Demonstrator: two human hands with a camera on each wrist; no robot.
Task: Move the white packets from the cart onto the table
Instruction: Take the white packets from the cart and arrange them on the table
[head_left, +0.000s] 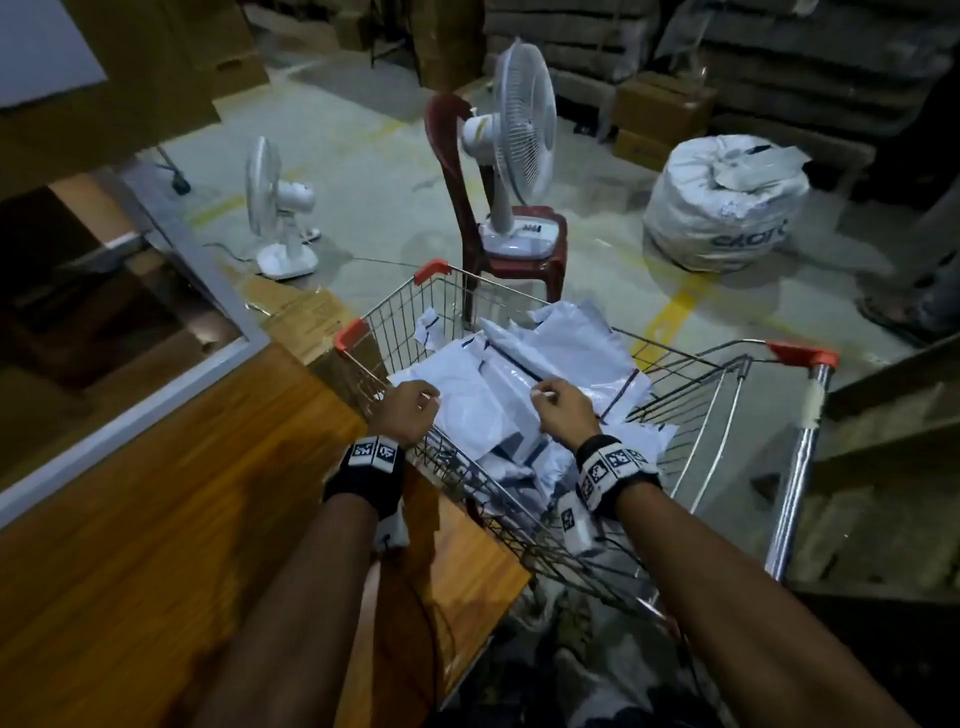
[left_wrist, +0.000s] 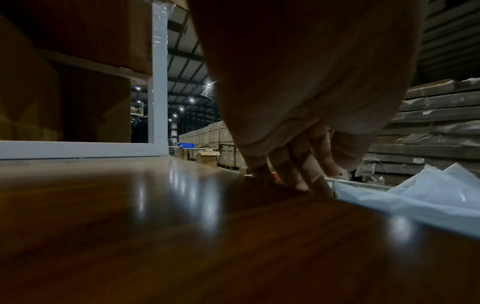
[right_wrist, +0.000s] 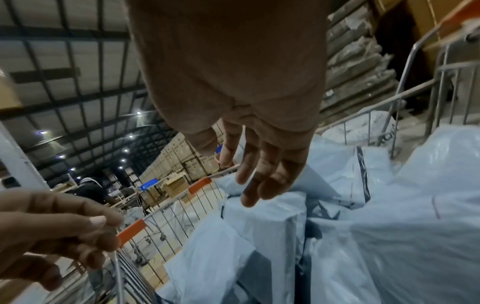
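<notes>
White plastic packets heaped in cart — soft, light, slippery; take by edge. Left hand, right hand: loosely curled, empty, above heap.

Cart: wheels and underside hidden below table and forearms; lower white packets buried under upper ones, count unclear. Left hand: fingertips blurred in the left wrist view, contact with packet uncertain. Print on sack: partly hidden by folds. Right hand: wrist cut off by the top edge
</notes>
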